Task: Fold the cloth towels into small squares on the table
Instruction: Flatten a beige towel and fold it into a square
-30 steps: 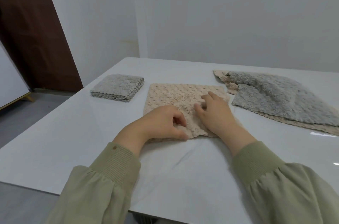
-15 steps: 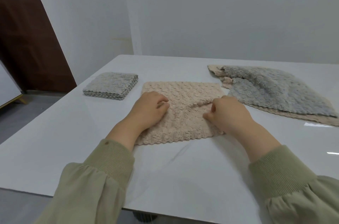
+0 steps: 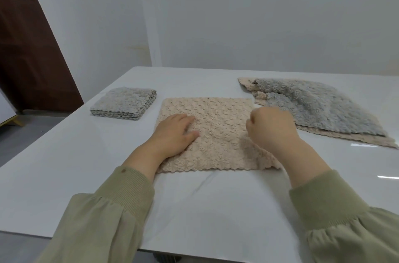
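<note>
1 risk: skewed fold from uneven pull on beige towel (image 3: 218,139); left fingers (image 3: 186,119) pressing flat, right fingers (image 3: 257,118) curled, pinch unclear.

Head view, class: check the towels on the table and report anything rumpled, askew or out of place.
The grey towel on the right lies rumpled and skewed over a beige towel, whose edges stick out beneath it. The folded grey stack and the middle beige towel look tidy.
</note>
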The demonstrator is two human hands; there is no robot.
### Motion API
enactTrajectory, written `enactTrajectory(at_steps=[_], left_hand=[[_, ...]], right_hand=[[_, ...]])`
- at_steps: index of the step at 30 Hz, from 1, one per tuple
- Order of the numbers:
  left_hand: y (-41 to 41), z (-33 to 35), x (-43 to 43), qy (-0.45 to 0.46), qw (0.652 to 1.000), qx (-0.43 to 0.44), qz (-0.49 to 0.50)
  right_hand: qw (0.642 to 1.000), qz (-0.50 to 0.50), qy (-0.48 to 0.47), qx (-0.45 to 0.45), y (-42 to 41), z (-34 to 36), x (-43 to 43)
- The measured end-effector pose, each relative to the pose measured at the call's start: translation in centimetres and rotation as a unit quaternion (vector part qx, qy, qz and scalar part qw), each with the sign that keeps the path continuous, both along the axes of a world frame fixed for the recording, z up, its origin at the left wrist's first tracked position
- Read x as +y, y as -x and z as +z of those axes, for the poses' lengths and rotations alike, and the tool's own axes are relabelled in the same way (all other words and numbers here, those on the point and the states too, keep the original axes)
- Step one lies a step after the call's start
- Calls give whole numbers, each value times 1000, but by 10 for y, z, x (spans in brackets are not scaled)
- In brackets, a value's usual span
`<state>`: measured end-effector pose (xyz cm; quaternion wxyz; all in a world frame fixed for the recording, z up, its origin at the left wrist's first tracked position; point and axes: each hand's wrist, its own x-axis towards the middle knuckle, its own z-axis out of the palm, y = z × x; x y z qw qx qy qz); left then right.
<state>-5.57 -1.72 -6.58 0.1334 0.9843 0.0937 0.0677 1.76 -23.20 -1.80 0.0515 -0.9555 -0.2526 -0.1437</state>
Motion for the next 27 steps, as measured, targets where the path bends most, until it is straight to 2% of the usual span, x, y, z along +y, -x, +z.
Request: enactTrajectory(at_steps=[1,2,4,6,8,15,17,19,20,22,24,27], left_hand=[[0,0,-1,0,1000,0,5],[1,1,-1,-3,1000,12,11],[3,0,-2,-26,998,63,19],[4,1,-1,-41,994,103,16],[6,2,1,-35,993,116,9],[12,6,8,-18,988,156,8],[12,7,5,-6,994,101,26],[11,7,1,-1,999,26,23],[10,7,-1,-4,1000,15,10],[7,3,-3,-29,997,64,-8],[6,0,-3,-48,991,127,1],[6,3,1,-24,992,125,1]], right_hand=[[999,22,-31,-29,1,-6,5],[998,49,-41,-19,3,-14,11],[993,87,25,76,5,-30,19],[975,79,96,184,2,-39,21],[965,53,99,237,-6,-41,17],[965,-14,87,247,-24,-39,-5],[978,-28,64,198,-29,-39,-6],[992,14,14,121,-26,-39,2],[993,49,-6,106,-21,-40,8],[987,100,13,128,-15,-43,19],[976,95,68,185,-16,-46,24],[972,58,68,216,-24,-45,22]])
